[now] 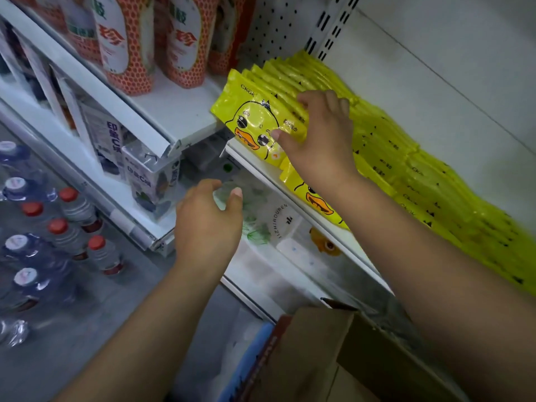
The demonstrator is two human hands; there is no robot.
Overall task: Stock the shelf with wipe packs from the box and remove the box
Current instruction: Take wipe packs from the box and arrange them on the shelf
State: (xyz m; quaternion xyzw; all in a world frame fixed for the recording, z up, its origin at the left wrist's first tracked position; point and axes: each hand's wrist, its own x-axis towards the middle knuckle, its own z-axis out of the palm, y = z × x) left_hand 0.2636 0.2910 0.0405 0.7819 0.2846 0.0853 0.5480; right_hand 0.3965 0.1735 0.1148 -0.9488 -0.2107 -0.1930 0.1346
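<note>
Yellow wipe packs with a duck face stand in rows on the white shelf (255, 166). My right hand (316, 134) grips the front packs of the left row (255, 117), thumb on the front face and fingers curled over the top edges. More yellow packs (420, 181) fill the shelf to the right, and another duck-faced pack (316, 198) stands under my wrist. My left hand (206, 224) hovers below the shelf edge with loosely curled fingers, holding nothing. The open cardboard box (324, 352) sits at the bottom of the view; its inside is hidden.
Orange bottles (127, 42) stand on the neighbouring shelf to the left. White packs (261, 216) lie on the shelf below. Cartons (145, 175) fill a lower left shelf. Water bottles with red caps (66, 219) stand on the floor at left.
</note>
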